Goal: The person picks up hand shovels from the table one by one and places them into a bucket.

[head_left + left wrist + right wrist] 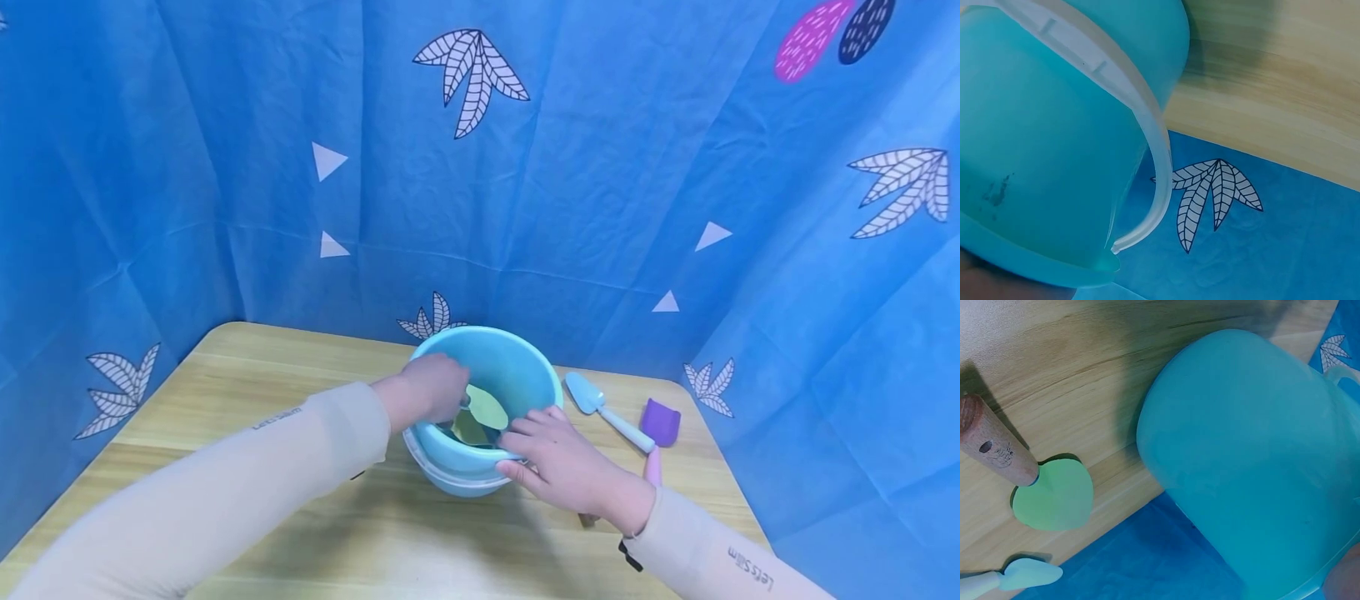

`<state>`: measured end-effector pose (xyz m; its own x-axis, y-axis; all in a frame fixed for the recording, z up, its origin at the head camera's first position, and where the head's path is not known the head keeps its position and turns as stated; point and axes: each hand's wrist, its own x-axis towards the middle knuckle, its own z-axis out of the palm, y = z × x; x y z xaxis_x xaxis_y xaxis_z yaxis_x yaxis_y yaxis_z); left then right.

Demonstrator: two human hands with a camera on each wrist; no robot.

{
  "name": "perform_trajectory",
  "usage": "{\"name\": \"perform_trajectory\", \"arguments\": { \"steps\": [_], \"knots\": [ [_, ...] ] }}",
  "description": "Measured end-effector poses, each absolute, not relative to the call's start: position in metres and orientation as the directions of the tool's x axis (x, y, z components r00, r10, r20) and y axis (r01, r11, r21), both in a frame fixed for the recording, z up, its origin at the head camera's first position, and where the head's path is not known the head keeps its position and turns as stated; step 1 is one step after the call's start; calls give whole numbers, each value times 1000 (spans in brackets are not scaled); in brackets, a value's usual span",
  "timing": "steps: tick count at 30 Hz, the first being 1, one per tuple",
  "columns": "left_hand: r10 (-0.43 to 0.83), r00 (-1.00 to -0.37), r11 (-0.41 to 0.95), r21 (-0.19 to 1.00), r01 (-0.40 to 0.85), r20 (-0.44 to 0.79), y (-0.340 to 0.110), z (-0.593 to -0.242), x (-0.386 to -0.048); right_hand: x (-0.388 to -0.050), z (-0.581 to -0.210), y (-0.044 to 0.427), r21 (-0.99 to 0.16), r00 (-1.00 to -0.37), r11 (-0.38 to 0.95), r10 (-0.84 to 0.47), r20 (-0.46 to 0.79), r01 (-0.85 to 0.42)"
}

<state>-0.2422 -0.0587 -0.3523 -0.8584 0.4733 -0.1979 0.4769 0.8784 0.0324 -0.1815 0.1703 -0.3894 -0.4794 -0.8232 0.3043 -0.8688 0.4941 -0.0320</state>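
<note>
A turquoise bucket [517, 367] stands on the table, its white carrying handle [1163, 162] hanging round the outside. My left hand [438, 387] reaches over the left rim and grips a small shovel with a light green blade [487, 408]; the hand covers the shovel's handle. A second greenish blade [468, 428] lies lower in the bucket, partly hidden. At the front right rim, my right hand [558, 462] holds the bucket wall, thumb outside and fingers over the edge. Below it on the table lies a green shovel [1057, 497] with a brown wooden handle [1000, 444].
Right of the bucket lie a light blue trowel [611, 415] and a purple shovel [661, 422] with a pink handle [652, 467]. Behind the wooden table [300, 350] hangs a blue curtain [600, 167] with leaf prints, close to the bucket.
</note>
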Motion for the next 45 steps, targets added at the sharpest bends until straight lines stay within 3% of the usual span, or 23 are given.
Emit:
{"name": "perform_trajectory", "arguments": {
  "steps": [17, 39, 45],
  "knots": [
    [412, -871, 895, -59, 442, -269, -50, -357, -244, -180, -388, 170, -64, -512, 516, -814, 274, -854],
    [314, -885, 925, -101, 367, -345, -40, -357, -237, -178, -387, 174, -57, -500, 505, -820, 278, -861],
    [334, -882, 904, -152, 399, -332, -40, -357, -237, -176, -388, 173, -69, -510, 512, -816, 271, -856]
  ]
}}
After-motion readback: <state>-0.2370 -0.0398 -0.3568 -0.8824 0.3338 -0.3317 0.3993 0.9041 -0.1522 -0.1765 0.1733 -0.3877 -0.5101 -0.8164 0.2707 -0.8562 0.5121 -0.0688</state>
